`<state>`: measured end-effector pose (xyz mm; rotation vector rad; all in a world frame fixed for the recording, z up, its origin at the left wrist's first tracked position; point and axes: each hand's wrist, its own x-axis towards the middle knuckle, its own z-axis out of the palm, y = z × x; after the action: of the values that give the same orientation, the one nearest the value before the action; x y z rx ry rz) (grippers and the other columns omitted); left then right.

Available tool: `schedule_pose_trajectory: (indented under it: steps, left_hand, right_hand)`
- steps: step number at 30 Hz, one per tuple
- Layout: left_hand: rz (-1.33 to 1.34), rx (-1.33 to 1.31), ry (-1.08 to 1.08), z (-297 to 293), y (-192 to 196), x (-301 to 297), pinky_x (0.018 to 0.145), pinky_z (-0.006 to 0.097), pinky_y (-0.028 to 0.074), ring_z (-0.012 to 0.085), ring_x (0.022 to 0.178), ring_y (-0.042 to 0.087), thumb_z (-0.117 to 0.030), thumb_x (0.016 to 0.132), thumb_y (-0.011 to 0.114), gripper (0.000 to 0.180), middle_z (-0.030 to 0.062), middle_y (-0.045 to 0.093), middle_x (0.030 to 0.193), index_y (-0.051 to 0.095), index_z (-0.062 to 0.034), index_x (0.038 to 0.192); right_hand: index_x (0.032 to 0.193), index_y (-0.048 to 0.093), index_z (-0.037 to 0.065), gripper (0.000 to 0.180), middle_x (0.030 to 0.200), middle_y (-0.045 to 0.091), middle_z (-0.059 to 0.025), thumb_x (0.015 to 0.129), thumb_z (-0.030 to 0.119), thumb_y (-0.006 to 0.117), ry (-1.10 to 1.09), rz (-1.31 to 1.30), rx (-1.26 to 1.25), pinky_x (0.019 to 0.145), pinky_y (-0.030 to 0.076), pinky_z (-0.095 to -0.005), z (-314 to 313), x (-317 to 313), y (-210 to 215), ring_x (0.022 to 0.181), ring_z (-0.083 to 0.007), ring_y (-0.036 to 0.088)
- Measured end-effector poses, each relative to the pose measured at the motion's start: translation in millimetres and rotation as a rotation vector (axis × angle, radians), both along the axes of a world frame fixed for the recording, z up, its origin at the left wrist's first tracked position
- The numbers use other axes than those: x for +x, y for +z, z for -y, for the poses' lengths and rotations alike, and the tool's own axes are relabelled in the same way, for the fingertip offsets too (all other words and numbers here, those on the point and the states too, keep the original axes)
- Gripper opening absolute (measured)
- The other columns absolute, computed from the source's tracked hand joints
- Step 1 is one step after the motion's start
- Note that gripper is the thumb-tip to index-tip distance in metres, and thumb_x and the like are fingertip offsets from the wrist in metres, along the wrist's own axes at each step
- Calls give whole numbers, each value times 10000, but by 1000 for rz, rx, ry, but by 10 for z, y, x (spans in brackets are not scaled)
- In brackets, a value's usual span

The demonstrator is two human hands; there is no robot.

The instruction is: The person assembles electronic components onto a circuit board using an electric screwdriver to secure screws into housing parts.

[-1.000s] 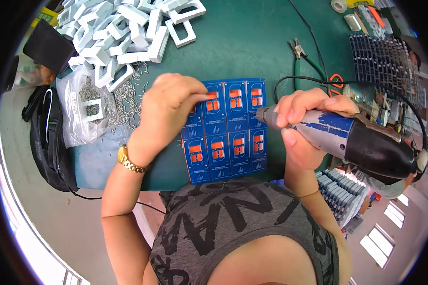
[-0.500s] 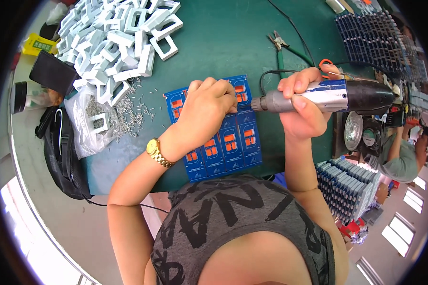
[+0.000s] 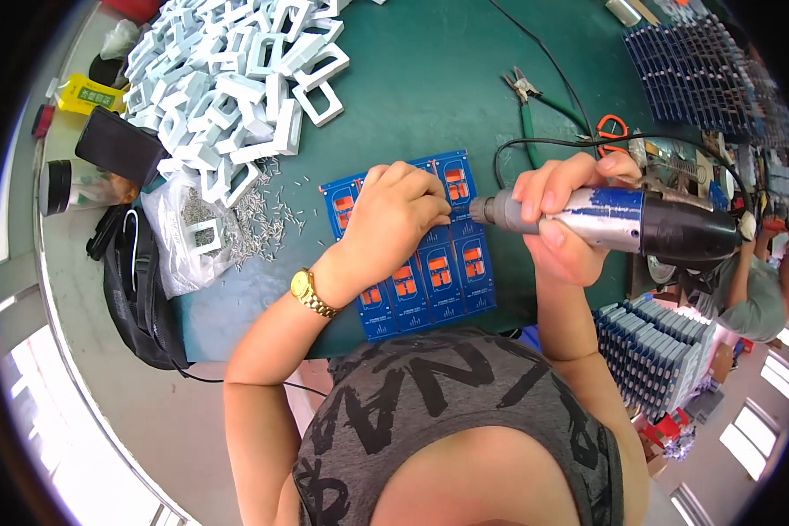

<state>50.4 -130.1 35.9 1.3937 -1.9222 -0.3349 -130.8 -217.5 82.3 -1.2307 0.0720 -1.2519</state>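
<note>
A panel of blue circuit boards [image 3: 448,302] with orange-marked windows lies on the green table in front of me. My left hand [image 3: 394,215] rests over its upper middle, fingers bent and pressed together near a seam between boards; whatever they pinch is hidden. In my right hand [image 3: 570,219] is a silver, blue and black electric screwdriver [image 3: 618,217], held nearly level with its nose [image 3: 491,212] pointing left. That nose is close to my left fingertips, above the panel's right side. I cannot make out whether its bit touches anything.
Pale plastic frames [image 3: 237,79] are heaped at far left, beside loose screws [image 3: 267,219] and a clear bag [image 3: 180,237]. Green-handled pliers [image 3: 526,96], orange-handled scissors [image 3: 612,131] and a black cable [image 3: 579,140] lie beyond my right hand. Stacked boards [image 3: 693,79] stand right; another person [image 3: 749,294] sits there.
The whole view has shifted slightly. The screwdriver's body has come nearer to me and its cable now sweeps across beyond my right hand. My left hand keeps its place on the panel.
</note>
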Motion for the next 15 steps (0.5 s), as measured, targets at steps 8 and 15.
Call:
schedule_pose_trajectory:
  steps: [8,15]
  left_hand:
    - [-55,39,42,2,-10,20,826,359,421,202,894,582,-128,690,769,110,-16,657,914,710,-96,777]
    - [-67,35,25,16,-14,32,830,362,418,200,889,582,-125,689,763,105,-19,656,904,710,-98,775]
  right_hand:
    - [1206,329,135,615,860,579,-96,758,-29,717,38,-48,-57,714,531,-388,-115,2,-10,736,-223,614]
    - [1201,333,136,603,877,579,-99,750,-83,667,53,-141,-133,712,531,-380,-142,6,-2,755,-220,610]
